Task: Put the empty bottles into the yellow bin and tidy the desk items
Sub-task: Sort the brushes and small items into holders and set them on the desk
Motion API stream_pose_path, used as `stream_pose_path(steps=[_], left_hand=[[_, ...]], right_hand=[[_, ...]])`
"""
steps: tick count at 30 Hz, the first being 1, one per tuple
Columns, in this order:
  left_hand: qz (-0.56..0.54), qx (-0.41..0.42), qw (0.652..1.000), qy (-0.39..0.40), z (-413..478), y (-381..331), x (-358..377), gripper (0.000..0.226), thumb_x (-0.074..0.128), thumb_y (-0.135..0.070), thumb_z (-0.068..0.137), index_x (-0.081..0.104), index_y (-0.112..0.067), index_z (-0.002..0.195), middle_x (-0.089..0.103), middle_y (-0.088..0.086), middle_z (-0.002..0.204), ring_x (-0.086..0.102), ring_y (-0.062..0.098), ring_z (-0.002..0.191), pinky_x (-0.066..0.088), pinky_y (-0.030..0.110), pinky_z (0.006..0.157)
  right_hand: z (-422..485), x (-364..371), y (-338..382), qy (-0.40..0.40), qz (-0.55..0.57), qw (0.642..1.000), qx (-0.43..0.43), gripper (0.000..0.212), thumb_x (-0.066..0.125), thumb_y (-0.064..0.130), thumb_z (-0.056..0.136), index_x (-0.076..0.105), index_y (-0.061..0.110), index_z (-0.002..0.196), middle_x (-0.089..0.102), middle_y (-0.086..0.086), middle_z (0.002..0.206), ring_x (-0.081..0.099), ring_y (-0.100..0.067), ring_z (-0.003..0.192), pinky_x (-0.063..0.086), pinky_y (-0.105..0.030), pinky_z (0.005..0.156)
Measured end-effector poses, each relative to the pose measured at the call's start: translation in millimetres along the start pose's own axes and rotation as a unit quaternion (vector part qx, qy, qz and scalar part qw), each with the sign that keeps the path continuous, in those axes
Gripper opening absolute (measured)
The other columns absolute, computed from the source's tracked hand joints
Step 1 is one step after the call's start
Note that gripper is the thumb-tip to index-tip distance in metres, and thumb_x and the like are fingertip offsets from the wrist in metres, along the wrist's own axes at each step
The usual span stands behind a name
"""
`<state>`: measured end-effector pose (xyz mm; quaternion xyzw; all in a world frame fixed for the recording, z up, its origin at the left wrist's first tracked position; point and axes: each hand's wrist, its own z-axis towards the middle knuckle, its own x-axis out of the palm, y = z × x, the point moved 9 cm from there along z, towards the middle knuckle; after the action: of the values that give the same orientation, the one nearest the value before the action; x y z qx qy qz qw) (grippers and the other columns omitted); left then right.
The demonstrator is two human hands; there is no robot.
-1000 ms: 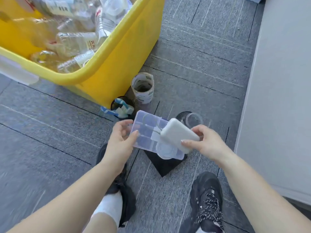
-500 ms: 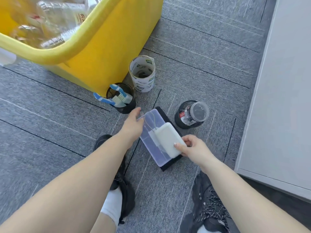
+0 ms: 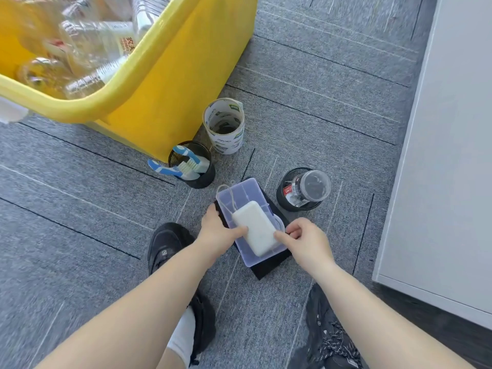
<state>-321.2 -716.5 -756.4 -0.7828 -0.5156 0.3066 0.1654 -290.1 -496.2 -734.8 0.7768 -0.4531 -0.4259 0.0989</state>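
Observation:
A clear plastic compartment box (image 3: pixel 239 194) lies on a flat black item (image 3: pixel 267 270) on the grey carpet. On top of the box rests a white power bank (image 3: pixel 257 229) with a thin white cable looped at the box's far end. My left hand (image 3: pixel 217 231) grips the box's left edge, thumb against the power bank. My right hand (image 3: pixel 306 242) pinches the power bank's near right side. The yellow bin (image 3: pixel 165 83) stands at the upper left, with several empty clear bottles (image 3: pixel 98 46) inside.
A black mesh cup (image 3: pixel 197 179) holding blue-white toothbrushes stands beside the bin. A paper tube printed in green (image 3: pixel 225 126) is behind it. Another black mesh cup (image 3: pixel 287 201) holds a clear jar. A white cabinet (image 3: pixel 439 182) fills the right. My black shoes are below.
The box with the power bank went from held in the air down onto the black item on the floor. Both hands have slid to its near end.

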Motion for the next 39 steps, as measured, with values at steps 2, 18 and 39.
stream_pose_path(steps=[2,18,39], left_hand=[[0.053,-0.042,0.998,-0.012,-4.1,9.8,0.7,0.102,0.08,-0.035,0.07,0.019,-0.013,0.148,0.023,0.009,0.15,0.032,0.028,0.135,0.038,0.042,0.104],[-0.166,-0.151,0.974,0.044,0.9,37.5,26.2,0.097,0.083,-0.03,0.069,0.023,-0.008,0.142,0.04,0.001,0.125,0.045,0.022,0.109,0.042,0.04,0.09],[-0.141,-0.164,0.974,0.07,-1.3,33.0,30.9,0.12,0.088,-0.051,0.043,0.023,-0.015,0.138,0.051,0.005,0.124,0.048,0.023,0.116,0.035,0.039,0.097]], right_hand=[[1.9,-10.6,-10.8,-0.021,0.026,0.999,0.034,0.028,0.073,0.042,0.078,0.057,0.022,0.089,0.059,0.006,0.084,0.057,-0.012,0.079,0.047,-0.032,0.072],[7.0,21.7,-15.1,0.106,0.091,0.988,0.067,0.082,0.067,0.05,0.08,0.033,0.013,0.145,0.038,-0.006,0.149,0.036,-0.021,0.137,0.032,-0.039,0.111],[-3.7,33.9,-12.2,0.142,0.138,0.977,0.078,0.069,0.065,0.044,0.085,0.038,0.018,0.144,0.047,-0.005,0.14,0.044,-0.014,0.128,0.035,-0.024,0.092]])
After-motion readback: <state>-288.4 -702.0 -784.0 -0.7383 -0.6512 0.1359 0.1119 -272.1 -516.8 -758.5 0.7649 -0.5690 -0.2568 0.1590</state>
